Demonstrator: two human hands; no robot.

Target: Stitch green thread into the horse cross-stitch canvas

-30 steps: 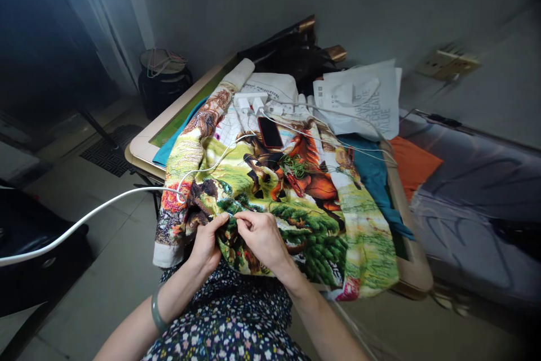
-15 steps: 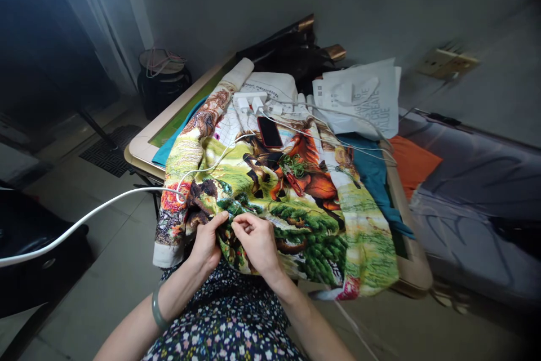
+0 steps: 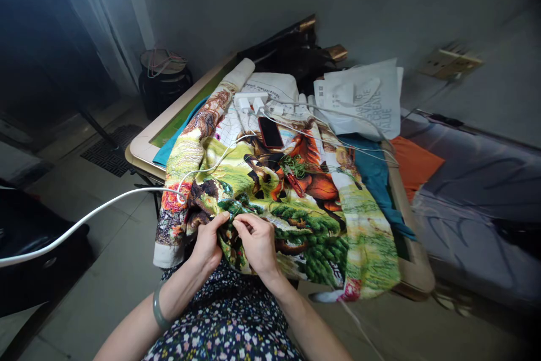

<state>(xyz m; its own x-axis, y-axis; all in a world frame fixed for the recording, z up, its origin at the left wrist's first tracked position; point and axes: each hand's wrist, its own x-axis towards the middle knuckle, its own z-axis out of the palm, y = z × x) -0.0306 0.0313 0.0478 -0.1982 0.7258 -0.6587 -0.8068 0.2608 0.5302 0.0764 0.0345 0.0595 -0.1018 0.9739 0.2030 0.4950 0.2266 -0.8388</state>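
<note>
Embroidered cloth point(image 3: 310, 212) on table point(image 3: 141, 138), grey wall point(image 3: 262, 0) behind; tiled floor point(image 3: 110, 234)

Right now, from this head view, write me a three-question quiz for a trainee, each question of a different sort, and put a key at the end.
1. True or false: the person's bare left hand grips the multicoloured stitched cloth.
2. Multiple choice: which of these lies on that cloth?
A. The flat orange fabric
B. The loose tangle of green thread
C. The pale rectangular wall socket
3. Fill the gap: the screen of the slim, rectangular, red-edged phone looks ____ (lit or dark).

Key: 1. True. 2. B. 3. Dark.
</note>
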